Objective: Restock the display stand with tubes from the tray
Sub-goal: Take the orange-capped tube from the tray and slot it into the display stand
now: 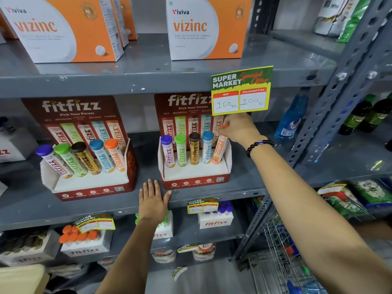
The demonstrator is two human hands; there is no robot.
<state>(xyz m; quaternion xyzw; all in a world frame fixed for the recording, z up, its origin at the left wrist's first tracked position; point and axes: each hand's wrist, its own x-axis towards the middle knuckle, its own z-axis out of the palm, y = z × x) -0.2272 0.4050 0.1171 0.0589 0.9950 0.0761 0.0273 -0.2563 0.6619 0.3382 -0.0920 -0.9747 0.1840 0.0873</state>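
Observation:
Two red fitfizz display stands sit on the middle grey shelf. The right stand [195, 175] holds purple, green, brown and blue-capped tubes in a row. My right hand [237, 129] grips the orange-capped tube [220, 150] by its top at the stand's rightmost slot. My left hand [153, 200] lies flat and open on the shelf edge, just left of that stand's base. The left stand [89, 183] holds a full row of several tilted tubes. On the shelf below, a white fitfizz tray [84, 245] carries orange-capped tubes.
A yellow price card [241, 91] hangs from the upper shelf over the right stand. Vizinc boxes [206, 28] stand on top. More fitfizz trays [215, 218] sit below. A blue bottle [291, 117] and a wire basket [280, 255] are at the right.

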